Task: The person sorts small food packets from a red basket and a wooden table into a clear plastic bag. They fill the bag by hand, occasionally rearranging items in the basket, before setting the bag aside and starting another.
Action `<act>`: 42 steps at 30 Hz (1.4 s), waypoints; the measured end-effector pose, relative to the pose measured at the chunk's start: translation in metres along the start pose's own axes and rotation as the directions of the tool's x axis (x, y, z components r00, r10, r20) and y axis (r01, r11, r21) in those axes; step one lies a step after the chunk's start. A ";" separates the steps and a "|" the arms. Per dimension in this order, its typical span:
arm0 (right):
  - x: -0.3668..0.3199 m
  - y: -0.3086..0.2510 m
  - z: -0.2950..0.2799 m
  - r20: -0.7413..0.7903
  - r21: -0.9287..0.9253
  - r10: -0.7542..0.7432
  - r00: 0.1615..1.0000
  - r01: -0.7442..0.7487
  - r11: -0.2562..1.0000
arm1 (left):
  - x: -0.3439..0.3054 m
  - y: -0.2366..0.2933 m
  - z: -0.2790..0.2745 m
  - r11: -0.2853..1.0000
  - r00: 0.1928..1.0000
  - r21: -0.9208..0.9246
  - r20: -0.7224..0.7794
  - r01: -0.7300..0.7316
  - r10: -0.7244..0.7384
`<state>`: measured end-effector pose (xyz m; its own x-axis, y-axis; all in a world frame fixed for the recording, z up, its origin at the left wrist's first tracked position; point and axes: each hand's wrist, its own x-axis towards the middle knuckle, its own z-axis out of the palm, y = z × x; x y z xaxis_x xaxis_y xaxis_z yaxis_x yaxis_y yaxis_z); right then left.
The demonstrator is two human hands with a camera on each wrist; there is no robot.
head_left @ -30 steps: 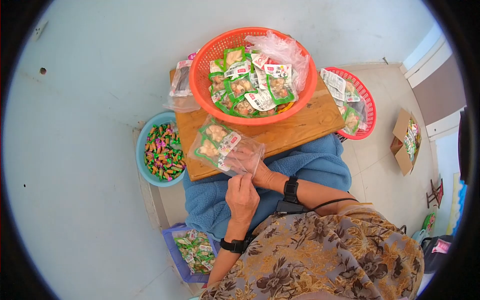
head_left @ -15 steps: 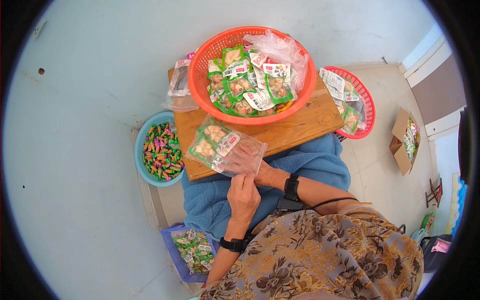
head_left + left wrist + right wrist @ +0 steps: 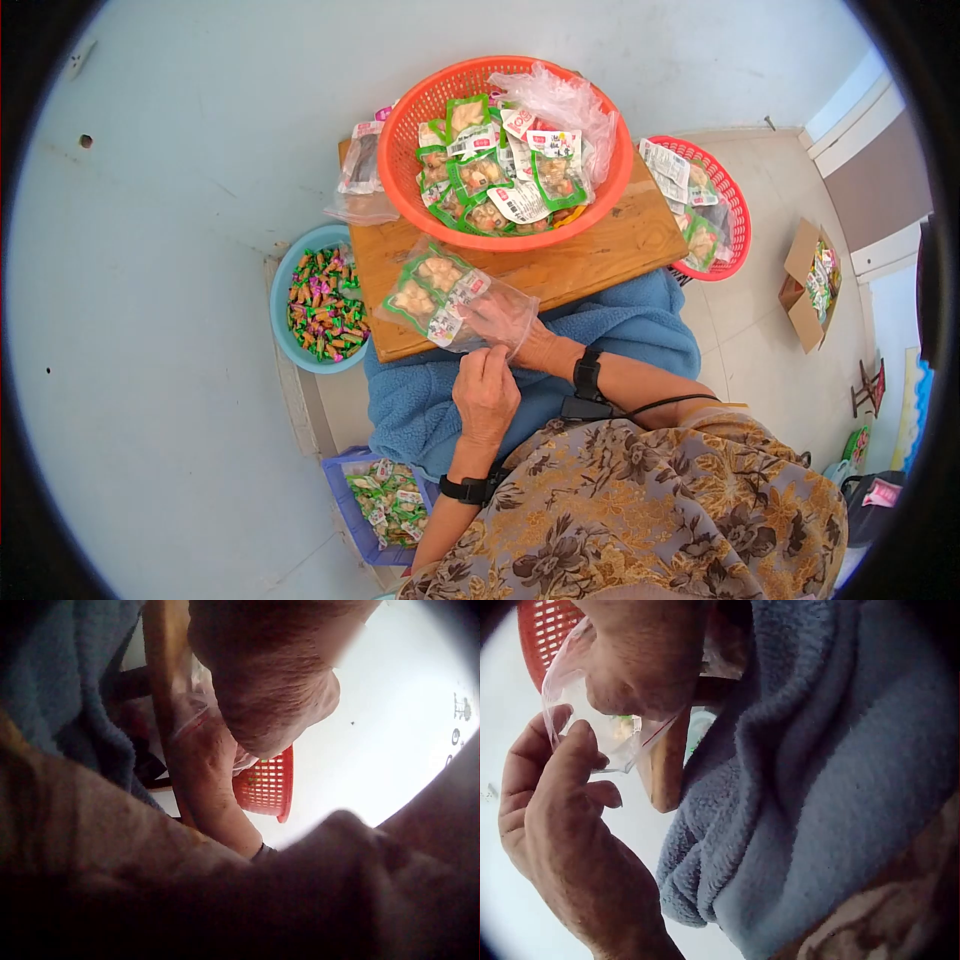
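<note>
A clear plastic zip bag with a red line along its mouth lies over the front left of the wooden table top. Two green-edged snack packets with pale pieces and white labels sit side by side in it. My right hand reaches through the bag's mouth, its fingers extended over the packet labels. With thumb and fingertips my left hand pinches the near edge of the bag opening. In the right wrist view the left hand holds that edge beside the right hand.
A red basket heaped with packets and loose bags stands on the wooden table. Around it are a blue basin of small wrapped pieces, another red basket, a purple crate and a cardboard box. A blue towel covers the lap.
The bag and the right hand have shifted slightly, and the right hand's fingers are less spread than half a second ago. The left hand keeps its pinch on the bag edge.
</note>
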<state>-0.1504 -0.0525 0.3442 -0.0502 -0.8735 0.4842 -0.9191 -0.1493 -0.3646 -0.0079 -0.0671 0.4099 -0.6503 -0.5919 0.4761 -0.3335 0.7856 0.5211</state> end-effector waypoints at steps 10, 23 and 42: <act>-0.002 0.001 -0.027 -0.036 0.209 0.024 0.999 -0.016 0.978 | 0.008 0.003 -0.001 0.998 0.996 -0.027 -0.066 0.059 -0.060; 0.065 0.069 -0.162 -0.192 0.050 0.379 0.905 -0.377 0.925 | 0.014 0.001 0.001 0.998 0.998 0.017 -0.032 0.060 -0.060; 0.117 0.164 -0.159 0.234 -0.252 0.532 0.814 -0.478 0.842 | 0.020 0.008 0.001 0.994 0.998 0.087 0.026 0.063 -0.065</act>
<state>-0.3695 -0.1057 0.4680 -0.4383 -0.8987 0.0141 -0.8480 0.4083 -0.3380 -0.0240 -0.0728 0.4231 -0.6449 -0.6370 0.4224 -0.4318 0.7597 0.4863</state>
